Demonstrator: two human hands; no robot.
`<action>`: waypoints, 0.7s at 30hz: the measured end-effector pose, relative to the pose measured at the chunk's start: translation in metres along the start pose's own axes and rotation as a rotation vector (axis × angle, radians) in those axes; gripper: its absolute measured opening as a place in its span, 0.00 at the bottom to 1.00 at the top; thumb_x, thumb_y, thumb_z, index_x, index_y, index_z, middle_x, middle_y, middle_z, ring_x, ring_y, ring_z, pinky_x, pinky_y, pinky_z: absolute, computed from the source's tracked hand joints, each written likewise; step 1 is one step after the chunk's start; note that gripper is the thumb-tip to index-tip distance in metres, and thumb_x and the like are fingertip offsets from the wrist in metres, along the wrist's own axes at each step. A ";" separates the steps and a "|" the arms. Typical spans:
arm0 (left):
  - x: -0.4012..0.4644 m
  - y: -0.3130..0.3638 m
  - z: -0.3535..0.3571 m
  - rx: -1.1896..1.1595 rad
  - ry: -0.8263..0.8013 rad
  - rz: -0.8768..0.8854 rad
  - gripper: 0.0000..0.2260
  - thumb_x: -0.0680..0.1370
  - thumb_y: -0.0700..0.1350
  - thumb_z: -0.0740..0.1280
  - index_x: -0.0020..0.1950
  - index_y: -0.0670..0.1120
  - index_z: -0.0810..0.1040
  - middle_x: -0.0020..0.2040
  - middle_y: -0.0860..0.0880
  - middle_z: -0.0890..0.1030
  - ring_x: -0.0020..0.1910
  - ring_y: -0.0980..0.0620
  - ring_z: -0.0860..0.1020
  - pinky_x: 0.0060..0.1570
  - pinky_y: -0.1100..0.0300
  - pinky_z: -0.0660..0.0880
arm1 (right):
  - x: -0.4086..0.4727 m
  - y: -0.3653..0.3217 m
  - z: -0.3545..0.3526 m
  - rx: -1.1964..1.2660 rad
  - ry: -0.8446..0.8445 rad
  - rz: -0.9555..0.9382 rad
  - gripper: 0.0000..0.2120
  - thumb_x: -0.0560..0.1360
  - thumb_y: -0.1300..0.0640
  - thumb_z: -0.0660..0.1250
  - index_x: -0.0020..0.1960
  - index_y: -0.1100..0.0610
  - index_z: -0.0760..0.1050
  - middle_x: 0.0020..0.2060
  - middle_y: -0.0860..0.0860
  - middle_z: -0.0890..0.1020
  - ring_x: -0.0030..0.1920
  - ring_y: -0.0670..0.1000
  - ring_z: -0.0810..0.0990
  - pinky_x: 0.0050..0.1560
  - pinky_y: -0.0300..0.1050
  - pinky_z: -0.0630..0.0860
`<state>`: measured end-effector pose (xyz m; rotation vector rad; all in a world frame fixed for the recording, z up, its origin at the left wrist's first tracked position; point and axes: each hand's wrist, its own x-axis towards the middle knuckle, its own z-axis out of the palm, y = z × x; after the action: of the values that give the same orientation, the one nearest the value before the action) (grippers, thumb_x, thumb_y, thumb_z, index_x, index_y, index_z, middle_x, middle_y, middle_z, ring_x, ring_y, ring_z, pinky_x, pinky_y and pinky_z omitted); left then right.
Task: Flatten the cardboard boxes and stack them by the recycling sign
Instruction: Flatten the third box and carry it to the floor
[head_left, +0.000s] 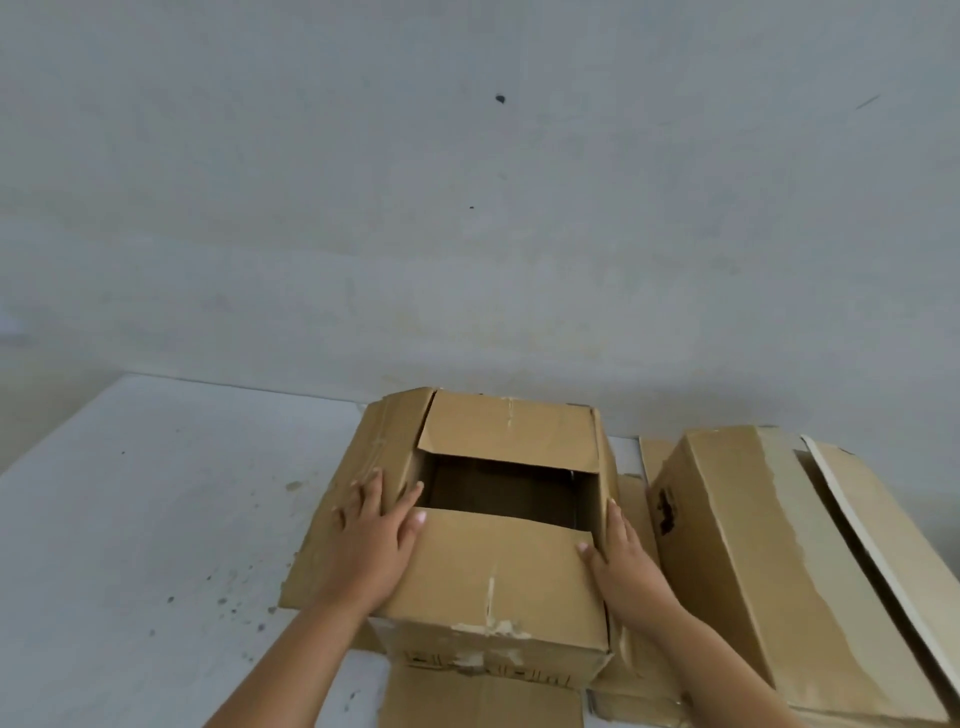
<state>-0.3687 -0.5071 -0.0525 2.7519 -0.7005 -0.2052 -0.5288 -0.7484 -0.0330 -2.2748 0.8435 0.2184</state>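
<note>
1. At lower centre of the frame, the open cardboard box (493, 525) stands on the grey surface (156, 519), two top flaps folded partly inward.
2. Left hand (371, 530): fingers straight, pressing flat on the left flap, thumb over the near flap; nothing gripped.
3. Right hand (621, 556): fingers extended along the right wall, flat against it.
4. Judgement: both hands brace the box to collapse it.
5. Second box (753, 561) lies right, apart.

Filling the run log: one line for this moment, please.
step: flattening | left hand: flat on box left flap | right hand: flat on right side | box: top open
</note>
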 end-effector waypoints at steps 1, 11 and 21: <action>0.000 -0.001 0.000 -0.006 0.003 0.001 0.22 0.79 0.61 0.46 0.73 0.63 0.58 0.78 0.46 0.47 0.76 0.42 0.45 0.74 0.43 0.50 | 0.003 0.001 -0.002 -0.022 0.025 -0.004 0.33 0.80 0.44 0.54 0.78 0.54 0.43 0.76 0.53 0.57 0.71 0.54 0.67 0.67 0.51 0.69; 0.003 -0.007 -0.003 0.016 0.038 -0.004 0.33 0.73 0.64 0.35 0.64 0.59 0.72 0.77 0.47 0.54 0.76 0.41 0.53 0.72 0.43 0.56 | 0.055 -0.038 -0.043 -0.530 0.285 -0.032 0.34 0.79 0.41 0.56 0.77 0.49 0.43 0.32 0.51 0.79 0.26 0.48 0.77 0.24 0.41 0.75; 0.004 0.008 -0.037 -0.098 0.134 0.047 0.13 0.82 0.46 0.53 0.60 0.53 0.75 0.76 0.51 0.60 0.77 0.47 0.50 0.74 0.44 0.51 | 0.077 -0.079 -0.093 -0.137 0.407 -0.195 0.21 0.80 0.51 0.59 0.72 0.50 0.61 0.49 0.57 0.82 0.41 0.56 0.79 0.39 0.47 0.76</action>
<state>-0.3613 -0.5063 -0.0150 2.6251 -0.6992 -0.0437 -0.4270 -0.8054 0.0514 -2.5566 0.8169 -0.2931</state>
